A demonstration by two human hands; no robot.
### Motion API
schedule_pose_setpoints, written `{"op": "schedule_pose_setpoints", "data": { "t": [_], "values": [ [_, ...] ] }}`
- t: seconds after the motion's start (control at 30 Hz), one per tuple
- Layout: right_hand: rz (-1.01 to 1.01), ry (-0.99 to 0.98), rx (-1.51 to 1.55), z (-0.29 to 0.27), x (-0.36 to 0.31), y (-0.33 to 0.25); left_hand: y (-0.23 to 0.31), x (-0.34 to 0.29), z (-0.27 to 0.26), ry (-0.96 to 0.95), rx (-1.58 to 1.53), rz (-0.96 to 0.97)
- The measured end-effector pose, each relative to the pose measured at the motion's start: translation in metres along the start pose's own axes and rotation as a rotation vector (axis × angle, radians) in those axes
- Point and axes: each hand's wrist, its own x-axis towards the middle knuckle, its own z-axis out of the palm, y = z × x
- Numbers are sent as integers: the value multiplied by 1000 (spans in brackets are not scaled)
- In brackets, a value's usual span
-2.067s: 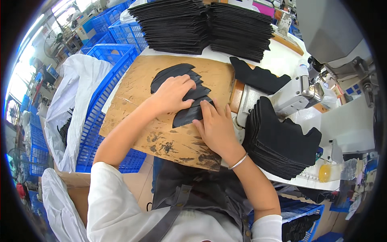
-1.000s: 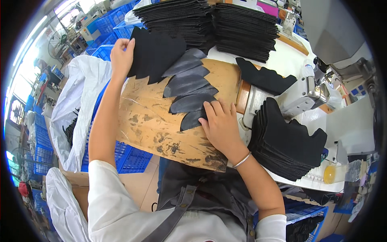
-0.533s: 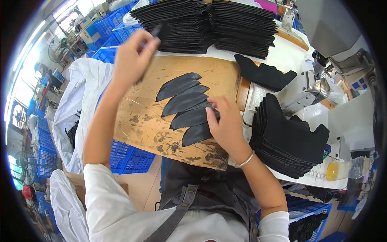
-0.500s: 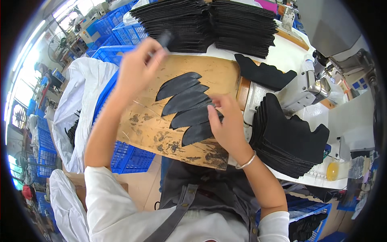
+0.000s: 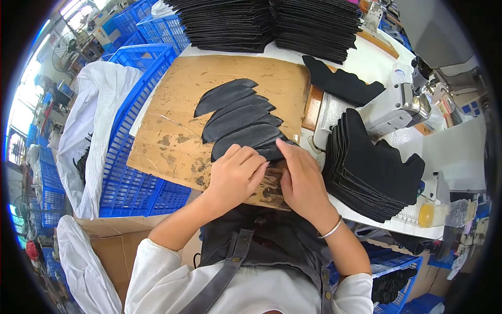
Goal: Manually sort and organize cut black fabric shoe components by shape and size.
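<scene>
Several black leaf-shaped pieces, leather-like, overlap in a slanting row on a stained brown cardboard sheet (image 5: 172, 141). The uppermost black piece (image 5: 225, 95) lies farthest from me. At the near end of the row, my left hand (image 5: 236, 175) is closed, fingers curled and thumb pointing right; whatever it grips is hidden under the fingers. My right hand (image 5: 303, 180) rests at the right end of the nearest black piece (image 5: 246, 140), its fingers stretched out and touching there, thumb apart. Both hands cover part of the row's near end.
Tall stacks of black cut pieces (image 5: 314, 31) stand at the back. To the right are another black stack (image 5: 374, 167), a single black piece (image 5: 342, 86) and a white sewing machine (image 5: 392, 107). Blue crates (image 5: 125, 141) and a white sack (image 5: 94, 115) flank the left.
My left hand has come down from the upper left, where a blurred dark thing showed at its fingertips, to the row's near end. My right hand has shifted slightly nearer and right.
</scene>
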Motion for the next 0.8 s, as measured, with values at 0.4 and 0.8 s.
{"op": "schedule_pose_setpoints", "data": {
  "t": [0.4, 0.8],
  "values": [
    [22, -67, -127, -3, 16, -3, -22, -9, -31, 583, -618, -690],
    [-93, -14, -101, -6, 32, 9, 2, -7, -2, -23, 22, -8]
  ]
}}
